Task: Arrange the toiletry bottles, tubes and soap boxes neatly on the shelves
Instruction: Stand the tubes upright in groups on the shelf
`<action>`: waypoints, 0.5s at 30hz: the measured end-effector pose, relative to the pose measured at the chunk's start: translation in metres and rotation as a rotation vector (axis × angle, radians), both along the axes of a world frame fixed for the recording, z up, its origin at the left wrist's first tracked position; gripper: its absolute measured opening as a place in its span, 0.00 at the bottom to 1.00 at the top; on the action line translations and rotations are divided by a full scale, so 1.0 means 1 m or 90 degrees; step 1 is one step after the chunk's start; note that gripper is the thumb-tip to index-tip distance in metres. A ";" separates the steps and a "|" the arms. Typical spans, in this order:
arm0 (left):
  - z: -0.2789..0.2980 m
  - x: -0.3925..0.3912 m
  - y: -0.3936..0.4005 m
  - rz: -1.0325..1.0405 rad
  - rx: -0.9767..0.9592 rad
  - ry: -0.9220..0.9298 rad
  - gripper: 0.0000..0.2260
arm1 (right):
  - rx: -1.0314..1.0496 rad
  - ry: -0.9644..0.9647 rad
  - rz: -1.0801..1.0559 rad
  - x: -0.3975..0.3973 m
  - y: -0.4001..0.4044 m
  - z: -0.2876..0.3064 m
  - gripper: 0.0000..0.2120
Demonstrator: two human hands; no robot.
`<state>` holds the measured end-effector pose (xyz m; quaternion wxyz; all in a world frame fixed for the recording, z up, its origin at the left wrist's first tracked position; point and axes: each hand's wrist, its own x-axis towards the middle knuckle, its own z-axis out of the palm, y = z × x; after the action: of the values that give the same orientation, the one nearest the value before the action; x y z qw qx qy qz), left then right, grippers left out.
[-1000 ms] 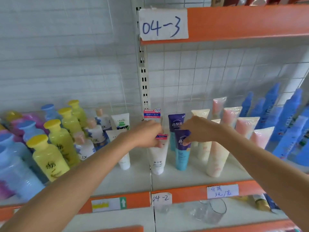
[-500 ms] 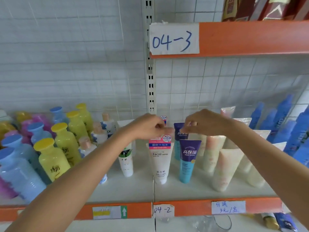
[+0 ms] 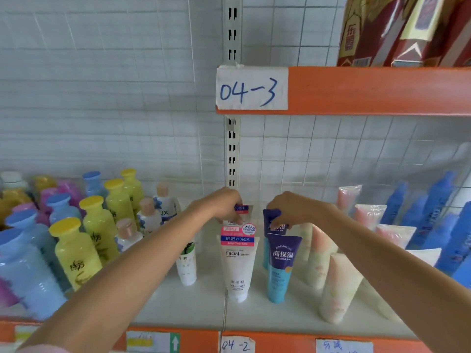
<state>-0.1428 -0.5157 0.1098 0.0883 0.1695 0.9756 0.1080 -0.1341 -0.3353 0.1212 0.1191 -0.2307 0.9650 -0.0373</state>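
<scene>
On the white shelf (image 3: 204,312) tubes stand on their caps in rows. My left hand (image 3: 224,205) pinches the top of a white facial cleanser tube (image 3: 240,212) in the second row, behind the front white tube (image 3: 238,266) with a pink and blue label. My right hand (image 3: 293,210) pinches the crimped top of a rear purple and blue tube (image 3: 271,220), behind a matching front tube (image 3: 280,266). A smaller white tube (image 3: 187,263) stands partly hidden under my left forearm.
Yellow, blue and pink bottles (image 3: 74,250) crowd the left of the shelf. Pale peach tubes (image 3: 336,284) and blue bottles (image 3: 438,225) fill the right. The orange upper shelf (image 3: 369,90) marked 04-3 carries red boxes (image 3: 397,29). A slotted upright (image 3: 232,149) runs behind.
Both hands have moved from the front tubes back to the second row. The camera has tilted up, so the lower shelf with the glass has dropped out of view.
</scene>
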 end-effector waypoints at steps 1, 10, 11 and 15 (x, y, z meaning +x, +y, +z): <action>0.000 0.003 -0.001 -0.001 -0.001 -0.003 0.07 | -0.010 -0.004 0.004 0.001 0.001 0.000 0.09; -0.007 0.020 -0.004 -0.029 -0.009 0.036 0.09 | -0.003 0.017 0.041 -0.002 0.005 -0.005 0.10; -0.007 0.020 -0.004 -0.023 -0.010 0.037 0.09 | 0.013 0.027 0.046 -0.002 0.004 -0.004 0.10; 0.002 0.023 -0.009 -0.039 0.012 0.022 0.13 | 0.015 0.055 0.031 0.005 0.002 0.010 0.20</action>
<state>-0.1194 -0.5245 0.1120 0.0732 0.2017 0.9703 0.1114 -0.1292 -0.3338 0.1311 0.0811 -0.2541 0.9637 -0.0128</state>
